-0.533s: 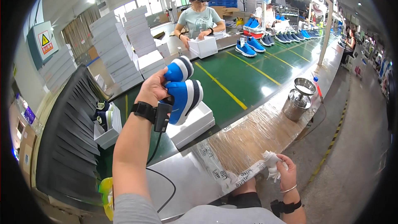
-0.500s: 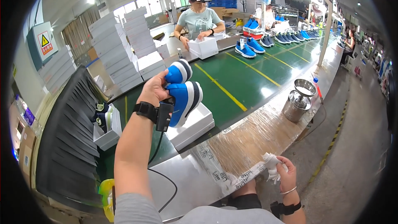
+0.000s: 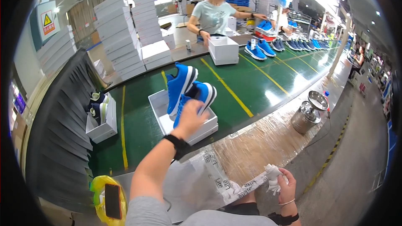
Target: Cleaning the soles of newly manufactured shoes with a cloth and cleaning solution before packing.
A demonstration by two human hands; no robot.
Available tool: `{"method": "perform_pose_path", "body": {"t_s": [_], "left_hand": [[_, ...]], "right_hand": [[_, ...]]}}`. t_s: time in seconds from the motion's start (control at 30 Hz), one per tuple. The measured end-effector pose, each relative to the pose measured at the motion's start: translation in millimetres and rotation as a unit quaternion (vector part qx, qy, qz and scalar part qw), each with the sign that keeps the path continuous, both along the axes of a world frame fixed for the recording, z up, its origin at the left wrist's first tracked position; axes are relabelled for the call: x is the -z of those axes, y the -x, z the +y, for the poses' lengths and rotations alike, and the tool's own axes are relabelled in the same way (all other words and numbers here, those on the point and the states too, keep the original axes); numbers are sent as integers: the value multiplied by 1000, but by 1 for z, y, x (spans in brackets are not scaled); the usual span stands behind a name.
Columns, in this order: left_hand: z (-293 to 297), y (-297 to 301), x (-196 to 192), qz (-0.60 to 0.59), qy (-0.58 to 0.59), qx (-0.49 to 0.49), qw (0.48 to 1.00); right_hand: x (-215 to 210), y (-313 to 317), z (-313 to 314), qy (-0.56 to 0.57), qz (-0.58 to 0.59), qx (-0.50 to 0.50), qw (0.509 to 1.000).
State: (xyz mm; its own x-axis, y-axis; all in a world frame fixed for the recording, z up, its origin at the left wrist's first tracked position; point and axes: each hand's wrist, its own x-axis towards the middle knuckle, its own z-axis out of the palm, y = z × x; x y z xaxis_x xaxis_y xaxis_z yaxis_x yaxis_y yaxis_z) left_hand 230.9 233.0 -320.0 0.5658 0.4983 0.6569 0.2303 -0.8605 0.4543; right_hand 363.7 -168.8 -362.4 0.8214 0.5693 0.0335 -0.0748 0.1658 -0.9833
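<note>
In the head view, the left hand (image 3: 192, 118) reaches across to the pair of blue shoes and overlaps the nearer shoe (image 3: 206, 93); blur hides whether its fingers are clamped on it. The farther shoe (image 3: 180, 84) lies just beyond and leftward, standing steeply, its long axis slanting from upper right to lower left. Both are at the opening of the white box (image 3: 206, 130), whose near wall lies by the wrist. Green surface (image 3: 138, 125) stretches bare on the box's left and right. The right hand (image 3: 287, 187), well apart beyond the surface's near edge, is closed around crumpled white material (image 3: 273, 176).
</note>
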Motion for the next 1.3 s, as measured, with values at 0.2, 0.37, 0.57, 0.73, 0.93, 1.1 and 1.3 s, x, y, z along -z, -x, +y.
{"method": "perform_pose_path", "body": {"t_s": [0.2,0.37,0.57,0.73,0.93,1.1,1.3], "left_hand": [[-39,52,57,432,-285,-19,855],[9,74,77,426,-268,-64,862],[72,114,67,477,-256,-113,833],[107,125,65,482,-210,-177,832],[141,171,80,481,-143,-255,827],[98,141,47,523,-12,-289,801],[44,129,94,450,319,-149,820]], "right_hand": [[1,8,23,-1,44,-35,998],[-3,11,32,31,17,-26,999],[21,-1,37,44,16,0,999],[11,2,49,55,15,7,998],[33,-21,68,93,-92,27,991],[71,-46,71,87,-163,96,978],[85,-38,72,179,-322,93,925]]}}
